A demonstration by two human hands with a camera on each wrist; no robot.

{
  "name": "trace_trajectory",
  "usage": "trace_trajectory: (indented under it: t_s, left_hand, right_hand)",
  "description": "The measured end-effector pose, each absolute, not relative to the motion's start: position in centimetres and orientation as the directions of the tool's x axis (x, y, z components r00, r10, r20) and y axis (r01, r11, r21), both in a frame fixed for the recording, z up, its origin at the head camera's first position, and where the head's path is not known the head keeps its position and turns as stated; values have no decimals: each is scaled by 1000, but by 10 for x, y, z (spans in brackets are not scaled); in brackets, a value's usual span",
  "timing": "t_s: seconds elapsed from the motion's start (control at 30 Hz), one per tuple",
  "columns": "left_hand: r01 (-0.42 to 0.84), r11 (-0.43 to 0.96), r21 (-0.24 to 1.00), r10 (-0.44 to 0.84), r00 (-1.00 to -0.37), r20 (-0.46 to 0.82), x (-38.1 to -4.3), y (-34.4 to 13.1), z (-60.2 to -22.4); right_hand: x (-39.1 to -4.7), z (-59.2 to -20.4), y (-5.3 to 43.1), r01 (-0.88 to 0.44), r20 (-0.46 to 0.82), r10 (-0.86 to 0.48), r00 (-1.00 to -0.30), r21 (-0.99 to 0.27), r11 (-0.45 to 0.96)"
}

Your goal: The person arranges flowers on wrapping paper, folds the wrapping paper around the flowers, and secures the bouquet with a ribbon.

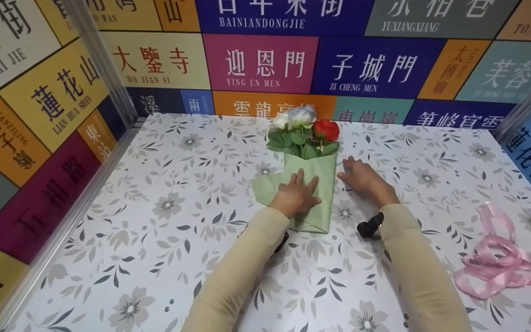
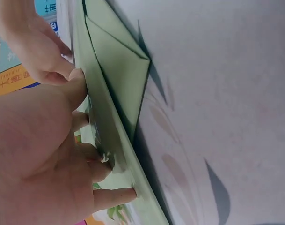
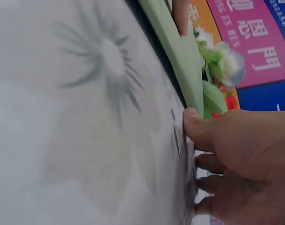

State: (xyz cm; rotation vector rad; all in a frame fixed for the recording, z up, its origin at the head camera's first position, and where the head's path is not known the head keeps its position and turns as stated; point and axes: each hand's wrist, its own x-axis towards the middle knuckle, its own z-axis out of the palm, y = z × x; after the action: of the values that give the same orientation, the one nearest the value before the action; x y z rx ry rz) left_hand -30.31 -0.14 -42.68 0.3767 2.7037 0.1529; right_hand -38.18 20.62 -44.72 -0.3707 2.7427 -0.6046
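Observation:
A small bouquet of artificial flowers, with white blooms [image 1: 295, 116], a red bloom [image 1: 326, 130] and green leaves, lies on the table in light green wrapping paper [image 1: 321, 184]. My left hand [image 1: 295, 196] rests on the paper with its fingers spread, pressing it down. Beside the paper's right edge is my right hand [image 1: 362, 177], its fingertips on the tabletop. In the right wrist view, the right thumb [image 3: 193, 119] touches or nearly touches the paper's edge [image 3: 179, 61]. A folded corner of paper [image 2: 119, 65] shows in the left wrist view. The flower stems are hidden inside.
A loose heap of pink ribbon [image 1: 500, 263] lies at the right of the table. The floral-patterned tabletop [image 1: 168, 258] spreads around the bouquet. Colourful sign-printed panels [image 1: 261, 64] stand along the back and sides. Dark wrist gear [image 1: 370, 226] sits by the right sleeve.

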Motion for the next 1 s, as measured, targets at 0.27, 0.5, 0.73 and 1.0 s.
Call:
trace_trajectory:
  t_s: [0.27,0.5,0.73,1.0]
  left_hand:
    - [231,960,157,276,-878,-392,-305,1,-424]
    - [232,960,155,274,-887,-373,-305,-2,-425]
    - [254,949,189,308,-882,-358,-308,-15,-424]
    - [236,931,280,330,-872,-362,-315,-37,-425]
  right_hand:
    - [-359,-434,198,-250,-243,-352,-904,-367,896]
    - [-334,-427,198,-219,-288,-338,-896,-377,900]
    - [-314,-417,200,-250,-210,-350,-913,-392,885]
    - [-290,-417,207,-286,30,-292,-956,-321,903]
